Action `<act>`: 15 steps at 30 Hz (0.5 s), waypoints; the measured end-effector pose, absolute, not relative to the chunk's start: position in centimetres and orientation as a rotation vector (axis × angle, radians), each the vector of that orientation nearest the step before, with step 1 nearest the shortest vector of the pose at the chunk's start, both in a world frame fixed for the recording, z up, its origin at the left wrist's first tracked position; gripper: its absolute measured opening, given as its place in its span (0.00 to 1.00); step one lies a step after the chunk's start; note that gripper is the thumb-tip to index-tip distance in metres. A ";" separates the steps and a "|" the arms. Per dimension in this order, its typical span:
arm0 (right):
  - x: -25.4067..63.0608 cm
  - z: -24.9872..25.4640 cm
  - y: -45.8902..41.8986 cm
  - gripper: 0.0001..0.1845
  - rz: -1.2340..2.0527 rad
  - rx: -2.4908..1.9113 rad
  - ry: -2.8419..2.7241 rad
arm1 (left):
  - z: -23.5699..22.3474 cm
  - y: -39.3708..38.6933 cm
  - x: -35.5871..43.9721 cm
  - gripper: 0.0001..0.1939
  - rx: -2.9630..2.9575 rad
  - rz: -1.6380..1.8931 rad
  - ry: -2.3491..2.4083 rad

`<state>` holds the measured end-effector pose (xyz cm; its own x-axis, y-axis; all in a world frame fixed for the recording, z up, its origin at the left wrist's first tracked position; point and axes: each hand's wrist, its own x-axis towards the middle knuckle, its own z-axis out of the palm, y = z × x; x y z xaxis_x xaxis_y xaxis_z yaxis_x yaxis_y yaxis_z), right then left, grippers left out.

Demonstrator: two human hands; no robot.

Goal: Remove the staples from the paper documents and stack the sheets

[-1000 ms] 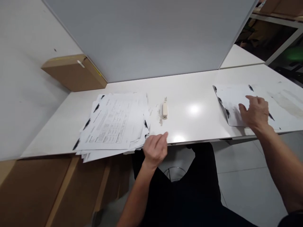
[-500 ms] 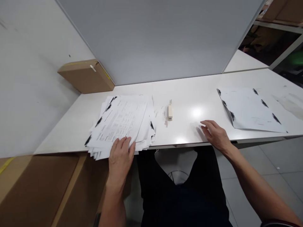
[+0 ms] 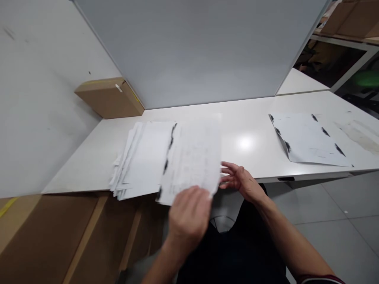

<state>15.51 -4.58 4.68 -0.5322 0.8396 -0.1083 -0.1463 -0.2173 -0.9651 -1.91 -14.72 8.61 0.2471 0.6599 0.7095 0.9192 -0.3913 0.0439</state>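
Observation:
My left hand (image 3: pixel 189 215) grips the near edge of a printed paper sheet (image 3: pixel 195 154), blurred by motion, with black smudges down its left side. The sheet is off the paper stack (image 3: pixel 148 157), overlapping its right part and hanging past the table's front edge. Close to the sheet's right edge is my right hand (image 3: pixel 241 181), its fingers apart; whether the fingertips touch the paper is hard to tell. Farther right on the table lies another paper pile (image 3: pixel 310 138) with black smudges along its sides and a raised left edge.
The white table (image 3: pixel 248 118) runs against a grey panel (image 3: pixel 201 51). A flat cardboard box (image 3: pixel 109 98) leans at the back left corner. Large cardboard boxes (image 3: pixel 44 236) stand below on the left. At the far right is a shelf (image 3: pixel 340 39).
My left hand has lifted the top sheet from the stack and carried it right. My right hand has moved left towards it. The sheet now hides the small beige object on the table.

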 end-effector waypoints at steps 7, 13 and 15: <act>19.8 1.7 -5.4 0.19 1.607 -1.314 -1.084 | 5.3 -15.4 3.0 0.16 -2.539 -1.171 -1.507; 26.3 -0.1 -7.1 0.17 1.470 -1.577 -1.111 | 2.5 -15.4 -0.8 0.10 -2.173 -1.238 -2.269; 27.7 -0.2 -7.5 0.18 1.477 -1.615 -1.135 | 1.9 -15.0 -1.4 0.13 -2.133 -0.980 -2.601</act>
<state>27.70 -7.49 -0.22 -0.0160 0.9118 -0.4104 0.1617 -0.4026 -0.9010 -1.37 -14.96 1.87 -0.2177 0.9738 0.0664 0.7756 0.1313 0.6174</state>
